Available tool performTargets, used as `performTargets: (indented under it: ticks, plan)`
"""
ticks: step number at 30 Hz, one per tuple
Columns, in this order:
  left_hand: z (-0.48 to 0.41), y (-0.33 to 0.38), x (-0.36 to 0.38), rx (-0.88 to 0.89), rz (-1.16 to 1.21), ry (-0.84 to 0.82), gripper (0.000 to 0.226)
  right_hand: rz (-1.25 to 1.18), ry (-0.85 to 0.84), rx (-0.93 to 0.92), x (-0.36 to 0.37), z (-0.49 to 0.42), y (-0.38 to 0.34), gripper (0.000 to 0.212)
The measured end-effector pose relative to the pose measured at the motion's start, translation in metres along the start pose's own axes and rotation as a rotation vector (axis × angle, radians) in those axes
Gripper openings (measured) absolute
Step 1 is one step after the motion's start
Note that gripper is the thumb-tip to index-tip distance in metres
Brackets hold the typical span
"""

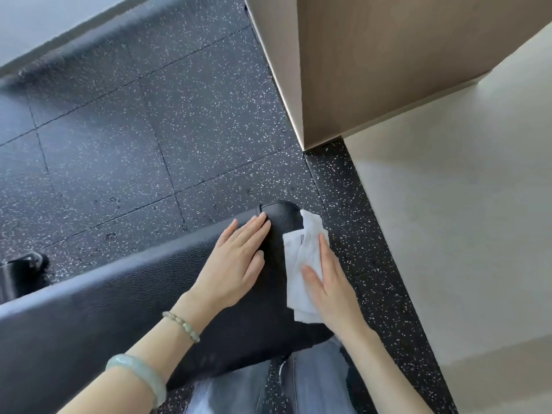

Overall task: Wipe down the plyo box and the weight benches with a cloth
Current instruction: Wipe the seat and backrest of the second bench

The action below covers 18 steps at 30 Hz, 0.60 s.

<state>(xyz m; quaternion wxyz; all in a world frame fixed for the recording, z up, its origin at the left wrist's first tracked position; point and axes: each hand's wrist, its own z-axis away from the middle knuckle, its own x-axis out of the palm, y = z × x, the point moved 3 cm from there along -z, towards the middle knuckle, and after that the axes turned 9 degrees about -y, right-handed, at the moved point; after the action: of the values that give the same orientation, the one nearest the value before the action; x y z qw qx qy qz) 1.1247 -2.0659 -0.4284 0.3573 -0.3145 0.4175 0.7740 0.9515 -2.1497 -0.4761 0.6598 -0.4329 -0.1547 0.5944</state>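
My left hand (239, 264) lies flat on the black padded weight bench with its grained vinyl cover (119, 300), fingers straight and close together, gripping nothing. The fingertips reach almost to the rounded far end of the pad.

My right hand (331, 285) is just beside it, also flat and unclenched. Its straight fingers press down on a crumpled white cloth (294, 282). The cloth is spread over the right edge of the bench near that same end. One corner sticks out past my fingertips and another bunches under my palm. Part of it hangs over the pad's side.

A string of pale green beads (181, 326) circles my left wrist, and a smooth light-green bangle (140, 375) sits further up the forearm. My faded blue jeans (313, 383) show below the near end of the bench.

The bench stands on black rubber floor tiles flecked with white (119, 144). A tan wood-toned column (373, 70) meets the floor beyond the bench, and a cream wall (463, 204) runs along the right. A dark object at the left edge, beside the bench, is too blurred to identify.
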Motion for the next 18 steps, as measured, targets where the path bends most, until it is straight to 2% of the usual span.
performTargets:
  ticks: [5, 9, 12, 15, 18]
  plan:
    - [0.005, -0.035, -0.014, -0.072, -0.109, 0.047, 0.051, -0.033, 0.027, 0.041, -0.01, -0.045, -0.02, 0.065]
    - [0.009, -0.046, -0.017, -0.036, -0.12, 0.008, 0.048, -0.143, 0.019, 0.069, -0.021, -0.069, -0.034, 0.061]
    - [0.015, -0.052, -0.019, 0.001, -0.091, 0.008, 0.047, -0.114, 0.029, 0.17, -0.026, -0.085, -0.048, 0.052]
    - [0.025, -0.066, -0.021, -0.011, -0.04, 0.019, 0.045, 0.144, -0.045, 0.213, -0.024, -0.11, -0.072, 0.038]
    - [0.04, -0.083, -0.022, -0.042, 0.017, 0.041, 0.042, 0.477, -0.117, 0.124, -0.018, -0.122, -0.09, 0.054]
